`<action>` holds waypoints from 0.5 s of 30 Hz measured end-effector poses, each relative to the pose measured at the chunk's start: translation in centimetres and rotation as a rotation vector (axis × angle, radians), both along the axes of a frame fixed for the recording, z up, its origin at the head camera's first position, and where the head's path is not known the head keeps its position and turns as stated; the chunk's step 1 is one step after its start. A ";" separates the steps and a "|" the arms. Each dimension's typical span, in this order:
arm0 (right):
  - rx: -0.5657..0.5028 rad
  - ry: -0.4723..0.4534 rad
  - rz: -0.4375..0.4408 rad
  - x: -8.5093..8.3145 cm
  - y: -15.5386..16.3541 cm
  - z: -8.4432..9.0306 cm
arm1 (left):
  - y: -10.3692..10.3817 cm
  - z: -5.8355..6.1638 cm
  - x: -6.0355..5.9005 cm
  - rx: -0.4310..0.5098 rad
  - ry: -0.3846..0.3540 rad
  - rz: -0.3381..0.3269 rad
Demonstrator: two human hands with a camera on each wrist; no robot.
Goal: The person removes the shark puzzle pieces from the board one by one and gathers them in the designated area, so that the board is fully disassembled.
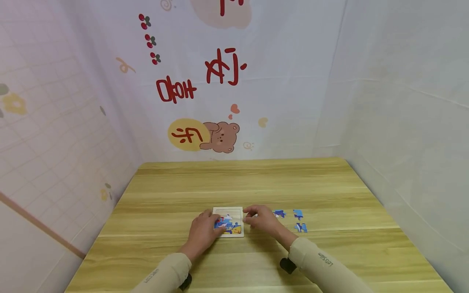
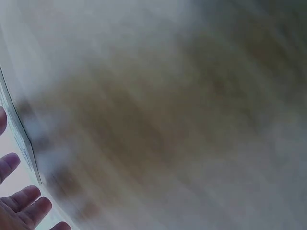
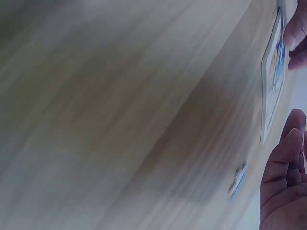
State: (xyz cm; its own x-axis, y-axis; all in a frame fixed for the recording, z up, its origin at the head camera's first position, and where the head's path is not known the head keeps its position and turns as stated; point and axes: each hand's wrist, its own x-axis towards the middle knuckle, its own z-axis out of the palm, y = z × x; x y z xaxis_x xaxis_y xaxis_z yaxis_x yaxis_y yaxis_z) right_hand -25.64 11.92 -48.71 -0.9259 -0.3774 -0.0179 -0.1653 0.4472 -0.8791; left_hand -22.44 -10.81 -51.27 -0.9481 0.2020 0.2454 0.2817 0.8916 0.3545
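A small jigsaw puzzle with a blue and yellow picture sits partly filled in its pale square tray. My left hand rests over the tray's left side, its thumb reaching onto the picture near the lower edge. In the left wrist view, the fingers look loosely extended beside the tray's edge. Just off the tray's right edge is my right hand, thumb and forefinger bent loosely. Nothing shows between them in the right wrist view, where the hand appears apart from the tray.
Loose blue puzzle pieces lie right of my right hand: one close by, one farther right, another below that. A wood-grain table carries everything. White cloth walls stand behind and at both sides.
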 end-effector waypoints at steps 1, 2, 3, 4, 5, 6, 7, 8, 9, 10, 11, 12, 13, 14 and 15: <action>-0.001 -0.003 0.001 0.0 -0.6 -0.2 | 0.0 0.0 0.0 0.002 0.003 -0.003; 0.001 -0.007 0.001 -0.1 -1.1 -0.3 | 0.0 -0.1 0.0 0.000 0.007 -0.006; 0.005 -0.012 -0.001 -0.1 -1.6 -0.4 | -0.1 -0.1 0.0 0.003 0.006 -0.010; 0.007 -0.015 -0.004 -0.2 -2.1 -0.6 | -0.1 -0.1 0.1 0.004 0.005 -0.014; 0.007 -0.021 -0.006 -0.2 -2.5 -0.7 | -0.1 -0.1 0.1 0.002 0.003 -0.017; 0.006 -0.029 -0.010 -0.3 -2.8 -0.9 | -0.1 -0.1 0.1 0.001 0.000 -0.020; 0.006 -0.027 -0.012 -0.3 -3.1 -1.0 | -0.1 0.0 0.2 0.000 -0.006 -0.021; 0.012 -0.027 -0.016 -0.3 -3.4 -1.2 | -0.1 0.0 0.2 -0.003 -0.008 -0.022; 0.018 -0.026 -0.020 -0.4 -3.6 -1.3 | -0.1 0.1 0.2 -0.004 -0.013 -0.022; 0.024 -0.024 -0.021 -0.4 -3.8 -1.4 | 0.0 0.1 0.2 -0.007 -0.015 -0.022; 0.030 -0.021 -0.022 -0.4 -3.9 -1.5 | 0.0 0.2 0.3 -0.007 -0.019 -0.023; 0.037 -0.015 -0.021 -0.4 -4.1 -1.7 | 0.0 0.3 0.3 -0.007 -0.023 -0.022; 0.051 -0.005 -0.020 -0.4 -4.2 -1.7 | 0.0 0.3 0.3 -0.005 -0.027 -0.023; 0.065 -0.006 -0.021 -0.3 -4.3 -1.8 | 0.0 0.4 0.4 -0.003 -0.029 -0.024; 0.080 -0.005 -0.019 -0.3 -4.4 -1.9 | 0.0 0.4 0.4 -0.002 -0.033 -0.024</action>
State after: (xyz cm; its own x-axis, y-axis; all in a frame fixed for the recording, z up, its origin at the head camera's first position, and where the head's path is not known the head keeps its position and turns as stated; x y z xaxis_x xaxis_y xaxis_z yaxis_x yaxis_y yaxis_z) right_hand -25.95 7.49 -50.57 -0.9328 -0.3566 -0.0517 -0.1520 0.5193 -0.8410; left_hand -22.04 -10.86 -50.86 -0.9504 0.2257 0.2138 0.2917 0.8854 0.3619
